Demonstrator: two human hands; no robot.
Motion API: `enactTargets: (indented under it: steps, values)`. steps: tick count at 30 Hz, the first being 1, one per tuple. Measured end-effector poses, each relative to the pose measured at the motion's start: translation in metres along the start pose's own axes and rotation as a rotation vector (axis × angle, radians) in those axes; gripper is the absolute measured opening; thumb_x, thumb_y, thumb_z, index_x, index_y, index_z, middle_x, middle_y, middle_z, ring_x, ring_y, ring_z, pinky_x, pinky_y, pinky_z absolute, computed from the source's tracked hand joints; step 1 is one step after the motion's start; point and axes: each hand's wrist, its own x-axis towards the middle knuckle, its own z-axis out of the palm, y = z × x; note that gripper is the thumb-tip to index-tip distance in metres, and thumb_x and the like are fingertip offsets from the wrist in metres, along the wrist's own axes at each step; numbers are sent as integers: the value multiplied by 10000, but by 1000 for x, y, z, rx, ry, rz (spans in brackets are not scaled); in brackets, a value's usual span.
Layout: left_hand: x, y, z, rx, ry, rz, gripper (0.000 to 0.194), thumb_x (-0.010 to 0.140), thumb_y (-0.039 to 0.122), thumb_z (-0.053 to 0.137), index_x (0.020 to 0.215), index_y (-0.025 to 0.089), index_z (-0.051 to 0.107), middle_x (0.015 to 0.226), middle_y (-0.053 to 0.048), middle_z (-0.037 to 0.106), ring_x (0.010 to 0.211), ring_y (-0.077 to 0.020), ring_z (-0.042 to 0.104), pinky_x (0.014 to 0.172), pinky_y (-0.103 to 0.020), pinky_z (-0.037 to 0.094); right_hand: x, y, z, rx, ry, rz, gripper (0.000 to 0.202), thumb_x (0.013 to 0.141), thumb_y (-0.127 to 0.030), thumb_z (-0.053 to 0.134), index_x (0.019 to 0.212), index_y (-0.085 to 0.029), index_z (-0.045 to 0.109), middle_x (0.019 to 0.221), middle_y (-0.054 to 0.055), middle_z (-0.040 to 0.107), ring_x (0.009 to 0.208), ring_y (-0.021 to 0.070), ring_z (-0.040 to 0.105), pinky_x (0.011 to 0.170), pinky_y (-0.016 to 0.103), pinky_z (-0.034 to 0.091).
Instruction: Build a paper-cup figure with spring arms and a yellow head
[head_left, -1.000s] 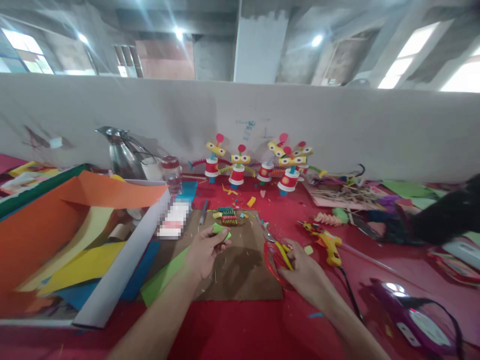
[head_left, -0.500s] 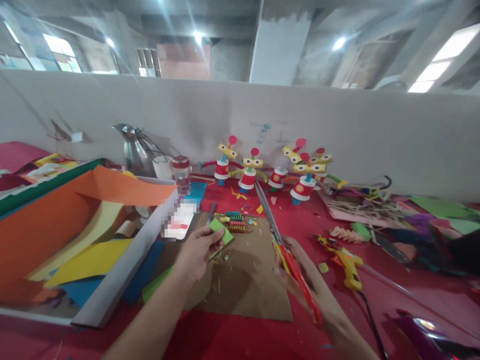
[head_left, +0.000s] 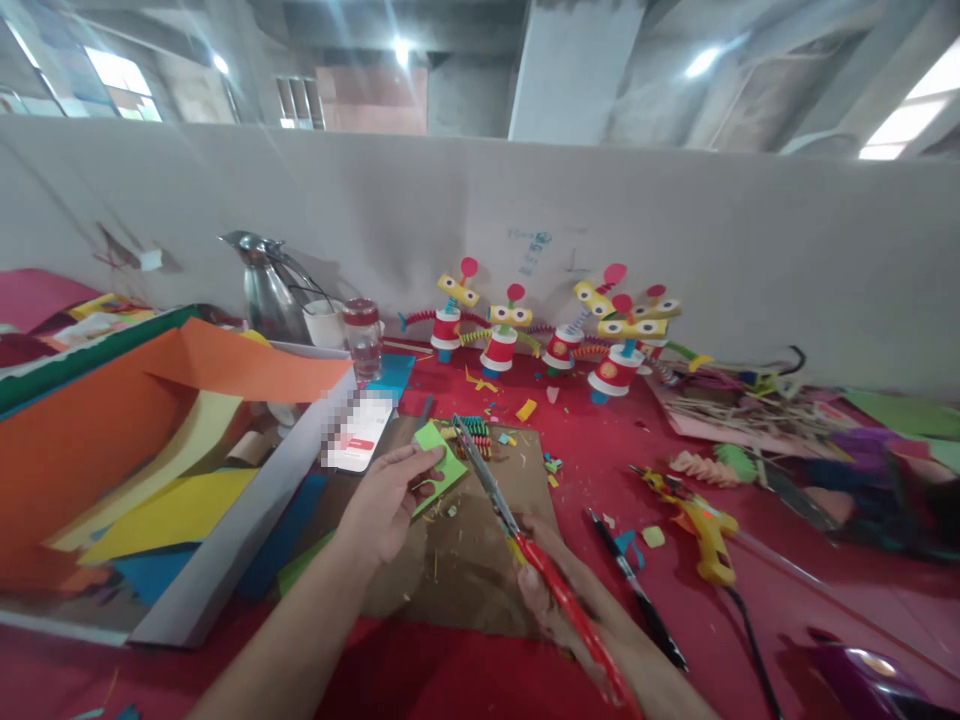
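"What does each hand have?"

"The left hand [head_left: 390, 505] pinches a small bright-green paper piece [head_left: 445, 468] over the flat brown cardboard sheet [head_left: 480, 590]. The right hand [head_left: 551, 575] is wrapped around the long red-handled metal scissors [head_left: 536, 560], their blades angled toward that paper."

"What could spoil it?"

"The left fingers sit close to the blades; a careless cut could nick them. A loose pinch could let the paper twist and leave a crooked edge."

"And the multicoloured folded-paper coils [head_left: 472, 440] behind?"

"The blade tips overlap them in view; I can't tell whether they touch. Reaching too far could snag one."

"Farther right?"

"A swinging elbow might knock the slim black pen [head_left: 637, 590] or catch the yellow plastic glue gun's [head_left: 712, 545] dark cord."
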Motion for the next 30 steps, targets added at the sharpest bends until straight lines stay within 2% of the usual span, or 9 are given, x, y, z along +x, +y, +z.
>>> enactTargets:
  steps: [3,5,8,13,17,22,30]
  values:
    - [-4,-3,4,-28,-14,-1,222,543,161,869,637,129,670,695,-12,686,655,-109,660,604,-182,522,1,-9,1,-283,40,-96,475,864,-436,599,1286,-269,458,1023,49,595,860,203,599,807,355,517]
    - [-7,-3,7,-43,-57,14,204,555,165,863,648,124,686,706,-22,701,654,-109,661,666,-207,549,3,-8,2,-416,78,-115,535,836,-370,635,1316,-256,428,1104,81,587,871,218,621,792,373,524]
    - [-9,-3,8,-38,-108,40,180,580,179,851,675,129,707,705,-25,711,634,-108,659,653,-207,552,5,-1,3,-517,122,-152,530,831,-287,615,1325,-257,424,1152,103,580,885,234,647,754,370,537]
    - [-11,-4,5,-27,-165,95,126,645,201,817,699,144,718,733,-23,722,680,-120,671,684,-217,555,3,2,2,-549,149,-199,489,850,-239,553,1322,-259,424,1160,109,582,906,249,663,725,365,548]
    - [-11,-5,5,-19,-164,103,123,654,209,811,718,148,724,748,-23,726,695,-128,673,717,-244,560,3,-1,0,-539,154,-195,474,842,-244,563,1302,-258,454,1153,116,585,901,263,659,715,375,552]
    - [-10,-6,7,3,-154,102,126,649,202,810,715,138,724,740,-32,724,695,-133,670,730,-255,556,4,1,-1,-418,175,-194,512,796,-189,585,1293,-282,504,1164,110,594,939,271,652,739,370,559]
    - [-11,-5,8,2,-148,90,126,639,202,816,708,143,729,729,-25,719,684,-130,665,725,-257,560,4,2,-1,-421,138,-186,501,821,-182,559,1306,-283,485,1156,98,599,857,234,682,728,354,566]
